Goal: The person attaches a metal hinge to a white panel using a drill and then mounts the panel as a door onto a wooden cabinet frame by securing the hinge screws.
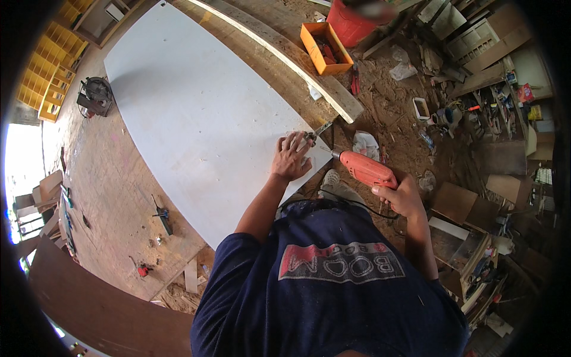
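Observation:
A large white board (pixel 196 107) lies in front of me, its near right corner close to my body. My left hand (pixel 290 157) rests on that corner, thumb apart, its fingertips pressing a small metal hinge (pixel 310 137) at the board's edge. Part of the hinge is hidden under the fingers. In my right hand (pixel 402 196) is a red power drill (pixel 367 169), gripped at its handle. The drill's chuck and bit point left toward the board's corner, close to the hinge but apart from it. A dark cord hangs below the drill.
On the wooden work surface (pixel 113 172) left of the board stand a circular saw (pixel 95 96) and smaller tools. An orange bin (pixel 326 49) and a red bucket (pixel 352 22) are at the far right. Wood shavings and scraps litter the floor; a cluttered bench (pixel 502 154) stands right.

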Action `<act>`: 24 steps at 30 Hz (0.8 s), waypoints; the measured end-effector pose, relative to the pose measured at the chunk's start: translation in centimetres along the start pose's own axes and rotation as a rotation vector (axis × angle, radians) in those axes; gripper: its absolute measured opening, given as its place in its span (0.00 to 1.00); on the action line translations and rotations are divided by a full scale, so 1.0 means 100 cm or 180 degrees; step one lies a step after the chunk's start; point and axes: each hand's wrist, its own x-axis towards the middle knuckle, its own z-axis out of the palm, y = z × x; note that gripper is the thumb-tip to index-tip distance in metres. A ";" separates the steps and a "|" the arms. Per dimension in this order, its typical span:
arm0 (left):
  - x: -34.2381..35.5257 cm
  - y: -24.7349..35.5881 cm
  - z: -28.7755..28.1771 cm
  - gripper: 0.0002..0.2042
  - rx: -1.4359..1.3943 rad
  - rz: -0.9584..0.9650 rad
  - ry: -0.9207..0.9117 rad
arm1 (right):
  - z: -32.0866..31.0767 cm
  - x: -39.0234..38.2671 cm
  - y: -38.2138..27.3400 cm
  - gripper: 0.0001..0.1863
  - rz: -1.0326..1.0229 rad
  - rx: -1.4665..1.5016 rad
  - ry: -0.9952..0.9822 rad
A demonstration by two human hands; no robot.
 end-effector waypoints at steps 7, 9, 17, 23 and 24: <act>0.001 0.001 -0.001 0.31 -0.0044 0.0025 0.0043 | -0.004 0.003 0.014 0.29 0.0059 0.0044 -0.0086; 0.001 0.001 -0.003 0.29 -0.0228 -0.0060 0.0374 | -0.007 0.004 0.014 0.29 0.0187 -0.0105 -0.0162; -0.014 -0.023 -0.020 0.13 -0.0351 -0.0923 0.0885 | -0.004 -0.005 0.012 0.30 0.0068 0.0298 0.0023; 0.010 -0.012 -0.014 0.12 -0.0190 -0.0727 0.0476 | -0.005 -0.004 0.014 0.31 0.0140 0.0099 0.0017; 0.013 -0.012 -0.011 0.11 -0.0189 -0.0798 0.0324 | -0.006 -0.004 0.015 0.31 0.0164 0.0052 -0.0014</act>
